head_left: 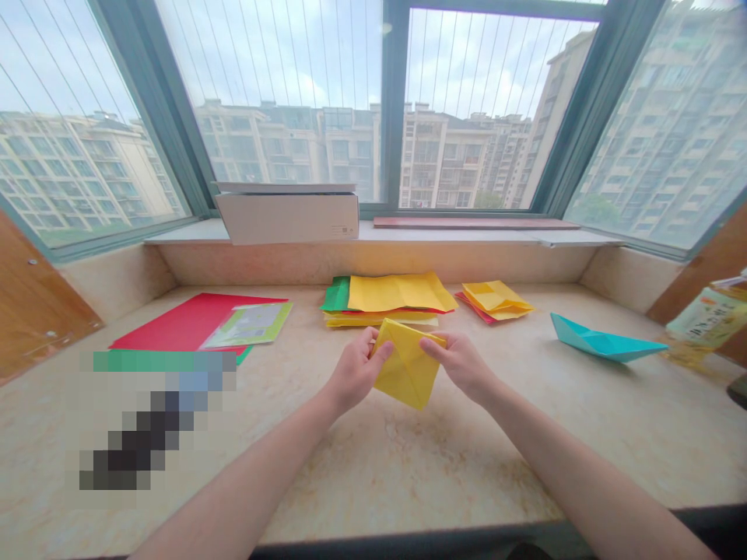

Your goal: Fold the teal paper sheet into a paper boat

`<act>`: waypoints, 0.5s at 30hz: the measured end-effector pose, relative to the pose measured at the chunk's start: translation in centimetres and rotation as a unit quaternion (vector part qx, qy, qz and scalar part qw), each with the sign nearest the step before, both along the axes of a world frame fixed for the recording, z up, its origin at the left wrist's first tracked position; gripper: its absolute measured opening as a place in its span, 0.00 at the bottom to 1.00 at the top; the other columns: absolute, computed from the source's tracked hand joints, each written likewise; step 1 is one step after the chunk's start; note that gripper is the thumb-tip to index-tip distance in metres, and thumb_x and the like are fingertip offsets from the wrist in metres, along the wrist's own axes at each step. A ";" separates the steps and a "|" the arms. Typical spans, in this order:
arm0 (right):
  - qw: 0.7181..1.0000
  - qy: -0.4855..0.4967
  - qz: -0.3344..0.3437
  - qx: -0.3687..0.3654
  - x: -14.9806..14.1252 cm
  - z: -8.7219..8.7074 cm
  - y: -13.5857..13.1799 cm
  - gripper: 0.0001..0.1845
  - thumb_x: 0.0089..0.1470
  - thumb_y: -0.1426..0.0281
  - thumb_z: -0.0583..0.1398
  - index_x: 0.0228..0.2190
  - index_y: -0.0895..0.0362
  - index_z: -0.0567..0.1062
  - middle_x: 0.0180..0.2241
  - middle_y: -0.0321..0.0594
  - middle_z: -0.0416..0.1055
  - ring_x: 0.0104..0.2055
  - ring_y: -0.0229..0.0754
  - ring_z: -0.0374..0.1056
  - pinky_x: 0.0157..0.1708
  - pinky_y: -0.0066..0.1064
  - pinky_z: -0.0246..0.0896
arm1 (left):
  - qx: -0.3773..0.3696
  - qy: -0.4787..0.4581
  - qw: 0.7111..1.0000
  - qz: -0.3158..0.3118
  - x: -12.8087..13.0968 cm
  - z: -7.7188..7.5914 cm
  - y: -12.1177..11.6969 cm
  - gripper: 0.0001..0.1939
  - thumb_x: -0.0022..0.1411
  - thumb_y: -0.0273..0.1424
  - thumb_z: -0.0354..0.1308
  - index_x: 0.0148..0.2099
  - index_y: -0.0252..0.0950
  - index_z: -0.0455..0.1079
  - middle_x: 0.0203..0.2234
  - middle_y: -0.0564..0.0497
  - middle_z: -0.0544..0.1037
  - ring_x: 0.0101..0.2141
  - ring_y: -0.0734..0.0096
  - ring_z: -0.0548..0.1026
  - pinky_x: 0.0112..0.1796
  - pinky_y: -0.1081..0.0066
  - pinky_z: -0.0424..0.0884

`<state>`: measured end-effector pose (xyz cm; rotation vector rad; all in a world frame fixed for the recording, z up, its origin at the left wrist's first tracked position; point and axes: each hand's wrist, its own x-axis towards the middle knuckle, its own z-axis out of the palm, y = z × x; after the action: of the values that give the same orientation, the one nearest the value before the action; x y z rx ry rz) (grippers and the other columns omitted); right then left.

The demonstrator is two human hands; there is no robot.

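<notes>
A folded yellow paper square [408,367], turned on its corner with a crease down its face, is held up above the counter. My left hand [355,369] pinches its left edge, thumb on the front. My right hand [459,362] grips the upper right corner the same way. Fingers behind the paper are hidden. Just beyond lies a stack of folded yellow, green and red papers [400,294]. To the right of that stack sit smaller folded yellow and red papers [496,299]. A blue paper boat [607,342] rests farther right.
Red paper sheets [180,323] with a clear packet [250,325] lie at the left, near a pixelated patch. A white box [289,218] and a reddish strip [475,223] are on the window ledge. A bottle of yellow liquid [709,319] stands at the right edge.
</notes>
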<state>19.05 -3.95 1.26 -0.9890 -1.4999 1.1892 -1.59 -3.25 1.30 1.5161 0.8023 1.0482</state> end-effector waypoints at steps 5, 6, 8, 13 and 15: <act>0.999 0.026 -0.040 0.011 -0.6 -0.3 -0.4 0.26 0.52 0.49 0.63 0.39 0.58 0.82 0.34 0.44 0.80 0.35 0.48 0.75 0.35 0.34 0.69 | 0.097 0.098 0.987 0.084 0.3 0.1 -1.0 0.17 0.66 0.45 0.53 0.44 0.36 0.66 0.33 0.47 0.79 0.30 0.66 0.76 0.29 0.72 0.70; 0.998 0.028 -0.052 0.016 -0.6 -0.3 -0.5 0.25 0.52 0.49 0.63 0.38 0.58 0.82 0.34 0.44 0.80 0.35 0.47 0.75 0.35 0.34 0.69 | 0.104 0.103 0.986 0.085 0.4 0.1 -1.0 0.17 0.66 0.45 0.54 0.45 0.36 0.66 0.34 0.47 0.79 0.31 0.66 0.77 0.29 0.72 0.70; 0.997 0.019 -0.074 0.025 -0.7 -0.3 -0.5 0.26 0.53 0.49 0.62 0.37 0.59 0.82 0.34 0.44 0.80 0.34 0.47 0.75 0.33 0.33 0.68 | 0.101 0.095 0.988 0.066 0.4 0.1 -1.0 0.19 0.62 0.43 0.59 0.49 0.36 0.65 0.37 0.46 0.79 0.34 0.64 0.77 0.32 0.70 0.72; 0.996 -0.026 -0.084 0.033 -0.4 -0.7 -0.3 0.31 0.56 0.44 0.56 0.35 0.60 0.81 0.29 0.44 0.78 0.27 0.45 0.72 0.25 0.31 0.64 | 0.044 0.055 0.997 0.013 0.3 -0.1 -0.6 0.24 0.58 0.42 0.65 0.51 0.35 0.64 0.41 0.44 0.79 0.38 0.61 0.78 0.37 0.67 0.74; 0.997 -0.010 -0.072 0.026 -0.2 -0.9 -0.3 0.33 0.57 0.43 0.54 0.34 0.60 0.81 0.27 0.44 0.78 0.26 0.45 0.71 0.25 0.32 0.65 | 0.010 0.029 1.000 -0.007 0.3 0.0 -0.5 0.23 0.59 0.43 0.64 0.50 0.35 0.64 0.41 0.43 0.79 0.38 0.59 0.79 0.38 0.65 0.75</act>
<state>18.81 -4.24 0.40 -1.0566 -1.4430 1.0362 -1.31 -3.72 1.26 1.5722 0.8233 1.0085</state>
